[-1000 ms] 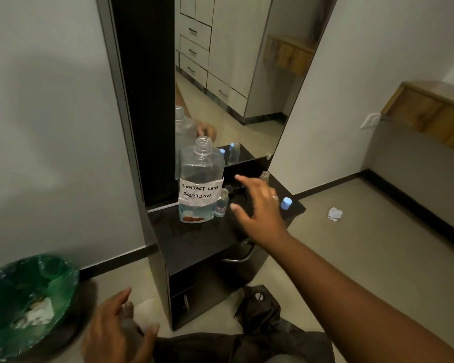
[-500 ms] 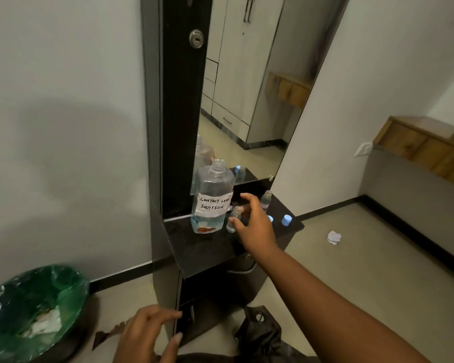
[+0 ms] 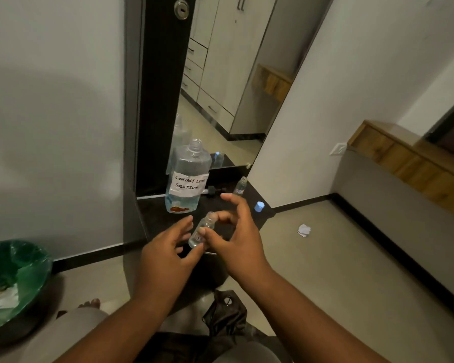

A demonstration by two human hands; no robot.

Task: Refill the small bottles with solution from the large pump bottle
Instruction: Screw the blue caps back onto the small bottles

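Right now the person's right hand [image 3: 237, 238] pinches a small clear bottle [image 3: 203, 230], uncapped and tilted, above the front edge of the dark dresser shelf [image 3: 157, 213]; its thumb presses the bottle's side while the other fingers spread loosely. The left hand [image 3: 165, 254] is just beside the bottle, fingers relaxed and part-curled, thumb near its base; whether it touches I cannot tell. Behind stands the large bottle labelled "contact lens solution" [image 3: 188, 176], open-necked, against the mirror [image 3: 220, 82]. A second small bottle [image 3: 240, 186] and a blue cap [image 3: 259, 206] sit on the shelf's right.
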